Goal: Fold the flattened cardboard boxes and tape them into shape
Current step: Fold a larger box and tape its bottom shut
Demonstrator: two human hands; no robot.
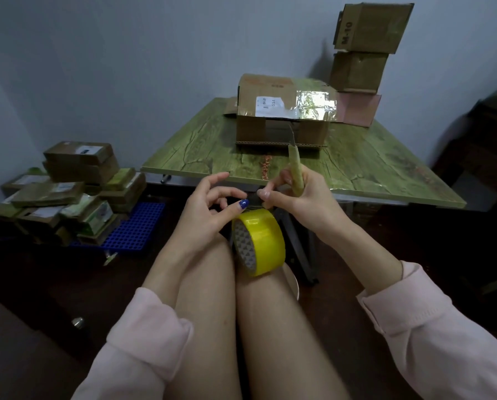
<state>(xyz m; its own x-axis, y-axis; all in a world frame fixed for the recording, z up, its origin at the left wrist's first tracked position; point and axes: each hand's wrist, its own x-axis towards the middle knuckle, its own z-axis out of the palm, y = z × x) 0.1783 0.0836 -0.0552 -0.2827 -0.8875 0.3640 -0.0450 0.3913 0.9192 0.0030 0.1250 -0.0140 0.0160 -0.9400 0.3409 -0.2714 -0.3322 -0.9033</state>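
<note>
A yellow tape roll [263, 241] stands on edge between my knees, in front of the table. My left hand [209, 209] is just above it, thumb and forefinger pinching the loose tape end [253, 201] pulled up from the roll. My right hand [296, 194] grips a utility knife [295, 163] with a tape-wrapped handle, blade pointing up and away, while its forefinger touches the same tape end. A folded cardboard box [282, 116] with a white label and shiny tape sits on the green wood-grain table [357, 168], beyond both hands.
Three more boxes [362, 53] are stacked at the table's back right against the wall. A pile of flattened cardboard boxes [68, 192] lies on the floor at left, partly on a blue grid mat [137, 226]. Dark furniture stands at the far right.
</note>
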